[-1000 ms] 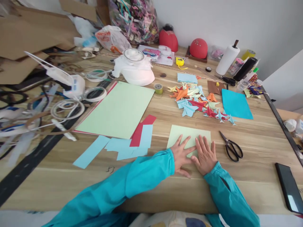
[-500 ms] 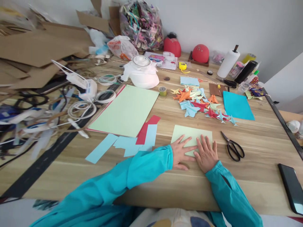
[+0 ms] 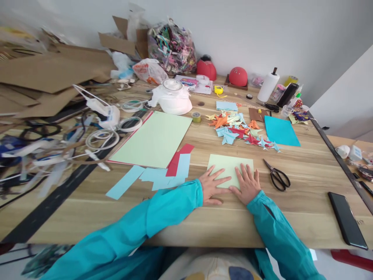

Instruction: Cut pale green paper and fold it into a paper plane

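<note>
A small pale green paper sheet (image 3: 230,166) lies on the wooden table (image 3: 309,194) in front of me. My left hand (image 3: 211,186) lies flat on its near left part, fingers spread. My right hand (image 3: 247,186) presses flat on its near right part, fingers stretched out. Both arms wear teal sleeves. Black scissors (image 3: 276,177) lie just right of the sheet. A heap of folded paper figures (image 3: 237,130) in orange, red, blue and green sits beyond it.
A large green sheet (image 3: 153,138) over a red one lies to the left, with blue and red paper offcuts (image 3: 163,173) beside it. A teal sheet (image 3: 280,131), a black phone (image 3: 346,219), tape rolls (image 3: 101,138), cardboard (image 3: 52,70) and a paper towel roll (image 3: 268,86) crowd the rest.
The hands stay flat on the small green sheet. The camera has tilted up and shifted, so the table appears lower and more of the wall shows.
</note>
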